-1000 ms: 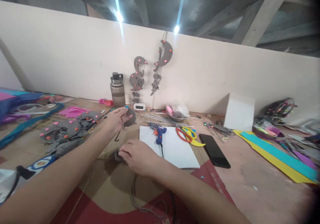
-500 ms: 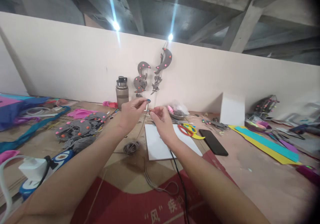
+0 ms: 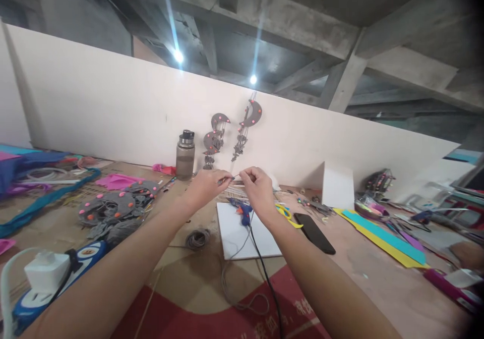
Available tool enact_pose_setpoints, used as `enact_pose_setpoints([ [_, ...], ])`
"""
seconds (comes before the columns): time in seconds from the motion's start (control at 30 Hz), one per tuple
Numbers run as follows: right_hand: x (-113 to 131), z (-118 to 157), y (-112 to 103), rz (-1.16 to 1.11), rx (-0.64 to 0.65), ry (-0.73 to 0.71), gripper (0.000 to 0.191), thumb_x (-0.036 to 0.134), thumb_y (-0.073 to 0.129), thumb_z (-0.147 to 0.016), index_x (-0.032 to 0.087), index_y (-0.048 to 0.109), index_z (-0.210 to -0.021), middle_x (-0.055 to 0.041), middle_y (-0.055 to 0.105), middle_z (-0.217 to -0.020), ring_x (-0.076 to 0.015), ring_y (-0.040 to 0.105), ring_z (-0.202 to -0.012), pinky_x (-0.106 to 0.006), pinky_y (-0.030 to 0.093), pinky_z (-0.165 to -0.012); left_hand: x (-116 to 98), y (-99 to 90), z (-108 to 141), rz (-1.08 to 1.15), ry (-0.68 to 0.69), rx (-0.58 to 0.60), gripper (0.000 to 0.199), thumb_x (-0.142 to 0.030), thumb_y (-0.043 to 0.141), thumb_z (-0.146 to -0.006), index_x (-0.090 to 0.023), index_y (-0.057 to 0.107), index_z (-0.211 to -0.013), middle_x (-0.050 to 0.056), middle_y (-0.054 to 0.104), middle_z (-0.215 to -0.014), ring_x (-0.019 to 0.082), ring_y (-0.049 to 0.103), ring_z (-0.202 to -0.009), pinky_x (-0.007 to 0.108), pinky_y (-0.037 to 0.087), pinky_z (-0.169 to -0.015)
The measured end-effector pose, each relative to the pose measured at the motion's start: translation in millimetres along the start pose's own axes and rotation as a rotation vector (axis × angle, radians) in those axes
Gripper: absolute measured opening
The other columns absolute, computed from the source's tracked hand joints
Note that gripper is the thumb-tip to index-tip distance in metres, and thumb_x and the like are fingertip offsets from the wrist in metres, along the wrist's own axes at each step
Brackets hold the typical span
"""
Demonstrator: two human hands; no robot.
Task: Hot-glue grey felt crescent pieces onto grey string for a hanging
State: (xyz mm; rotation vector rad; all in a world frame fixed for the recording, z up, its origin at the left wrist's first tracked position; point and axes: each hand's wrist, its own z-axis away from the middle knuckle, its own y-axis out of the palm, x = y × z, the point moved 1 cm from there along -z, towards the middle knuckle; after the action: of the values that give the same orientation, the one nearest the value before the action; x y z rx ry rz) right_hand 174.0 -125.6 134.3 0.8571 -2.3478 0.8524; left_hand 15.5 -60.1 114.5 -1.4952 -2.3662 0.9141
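In front of the wall my left hand [image 3: 210,186] is closed in a pinch on a thin grey cord. My right hand [image 3: 259,191] pinches the same cord close by, and a short stretch of it [image 3: 237,176] spans the gap between my fingertips. A small dark bit shows at my left fingertips, too small to name. Slack grey cord [image 3: 224,281] loops on the cardboard below, and a wound bundle of grey cord [image 3: 197,238] lies left of the white board [image 3: 236,245]. A blue glue gun [image 3: 245,214] rests on that board, below my right hand.
Yellow-handled scissors [image 3: 284,211] and a black phone [image 3: 314,233] lie to the right. A bottle [image 3: 185,157] stands by the wall. Grey moon-shaped ornaments [image 3: 252,114] hang there; more grey pieces [image 3: 109,207] lie left, behind a power strip [image 3: 28,306].
My hands have come closer together, with the cord between their fingertips. The right hand has turned, and the glue gun on the board now shows. The view has tilted upward.
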Motion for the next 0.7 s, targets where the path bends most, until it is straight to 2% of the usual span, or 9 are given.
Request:
enact_pose_setpoints([
  [0.17, -24.4, -3.7, 6.7, 0.0, 0.002, 0.031, 0.021, 0.035, 0.055, -0.082, 0.019, 0.061, -0.071, -0.0003, 0.057, -0.071, -0.0159, 0.051, -0.071, -0.029, 0.037, -0.07, 6.1, 0.2, 1.8, 0.195, -0.006, 0.116, 0.019, -0.024, 0.061, -0.085, -0.02, 0.078, -0.092, 0.003, 0.079, -0.089, 0.018, 0.072, -0.079, 0.025, 0.049, -0.074],
  [0.23, -37.2, -1.3, 10.3, -0.057, -0.003, 0.088, 0.022, 0.036, 0.054, -0.083, 0.019, 0.061, -0.071, 0.0006, 0.057, -0.068, -0.0154, 0.05, -0.069, -0.028, 0.037, -0.069, 7.7, 2.1, 3.0, 0.338, -0.105, 0.13, 0.017, -0.028, 0.064, -0.084, -0.019, 0.078, -0.089, 0.003, 0.078, -0.085, 0.016, 0.07, -0.076, 0.024, 0.05, -0.071],
  [0.33, -52.6, 4.4, 14.8, -0.128, 0.017, 0.145, 0.024, 0.037, 0.053, -0.084, 0.019, 0.06, -0.07, 0.0022, 0.054, -0.064, -0.0142, 0.048, -0.064, -0.028, 0.036, -0.066, 12.0, 8.8, 4.4, 0.625, -0.34, 0.071, 0.022, -0.038, 0.07, -0.081, -0.016, 0.076, -0.086, 0.004, 0.077, -0.083, 0.017, 0.07, -0.076, 0.026, 0.053, -0.073],
  [0.47, -63.1, 10.5, 20.7, -0.176, 0.137, 0.19, 0.023, 0.037, 0.054, -0.083, 0.019, 0.061, -0.071, 0.0027, 0.054, -0.063, -0.0139, 0.049, -0.064, -0.028, 0.038, -0.066, 17.3, 21.1, 5.9, 0.93, -0.616, 0.019, 0.032, -0.043, 0.079, -0.072, -0.014, 0.076, -0.087, 0.006, 0.075, -0.086, 0.017, 0.07, -0.078, 0.033, 0.059, -0.08],
  [0.57, -68.5, 12.2, 27.5, -0.315, 0.205, 0.272, 0.022, 0.041, 0.055, -0.085, 0.02, 0.061, -0.087, 0.0002, 0.064, -0.077, -0.0154, 0.058, -0.07, -0.029, 0.044, -0.068, 17.9, 27.7, 6.7, 0.977, -0.724, -0.004, 0.037, -0.044, 0.085, -0.065, -0.014, 0.077, -0.086, 0.006, 0.074, -0.087, 0.016, 0.069, -0.076, 0.034, 0.06, -0.08],
  [0.7, -73.9, 13.9, 37.4, -0.601, 0.211, 0.314, 0.032, 0.048, 0.056, -0.086, 0.022, 0.054, -0.104, -0.0032, 0.07, -0.092, -0.0172, 0.067, -0.083, -0.032, 0.052, -0.08, 13.6, 32.2, 6.8, 0.974, -0.776, 0.007, 0.04, -0.046, 0.087, -0.06, -0.015, 0.078, -0.083, 0.006, 0.074, -0.085, 0.015, 0.068, -0.075, 0.032, 0.061, -0.076],
])
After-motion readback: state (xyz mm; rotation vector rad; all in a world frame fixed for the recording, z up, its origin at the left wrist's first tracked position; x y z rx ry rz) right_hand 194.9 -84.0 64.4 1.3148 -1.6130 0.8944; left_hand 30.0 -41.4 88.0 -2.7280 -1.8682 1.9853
